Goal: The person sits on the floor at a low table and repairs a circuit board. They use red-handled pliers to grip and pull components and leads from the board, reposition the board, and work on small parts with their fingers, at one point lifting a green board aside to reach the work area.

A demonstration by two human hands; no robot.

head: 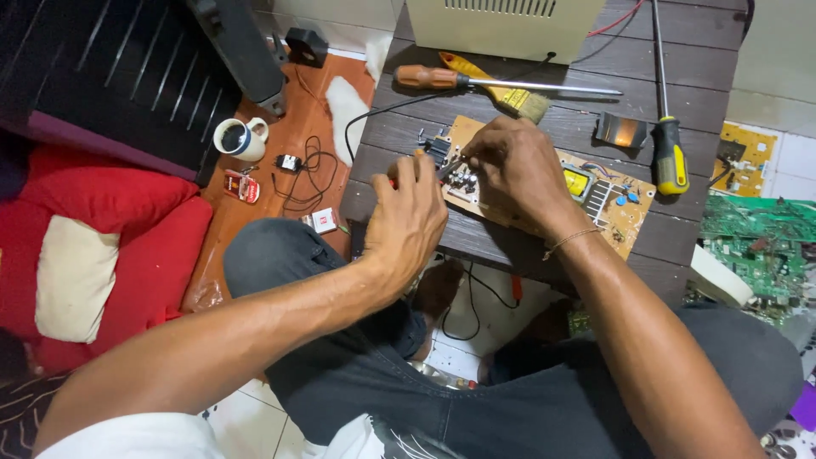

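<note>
Both hands work over a tan circuit board (pixel 544 191) on the dark desk (pixel 680 102): the left hand (pixel 406 223) grasps a slim tool (mostly hidden), the right hand (pixel 510 170) pinches board components.

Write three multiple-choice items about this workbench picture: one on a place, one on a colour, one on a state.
1. Where does the paintbrush lie?
A. On the floor beside the mug
B. On the table, behind the circuit board
C. On the red cushion

2. What colour is the handle of the screwdriver at the right of the table?
A. Yellow and black
B. Blue
C. White

3. What are the hands doing?
A. Resting on the knees
B. Holding the mug
C. Both working at the circuit board

Answers:
1 B: it lies on the table, beyond the circuit board.
2 A: the grip shows yellow and black.
3 C: left hand and right hand meet over the board.
</note>
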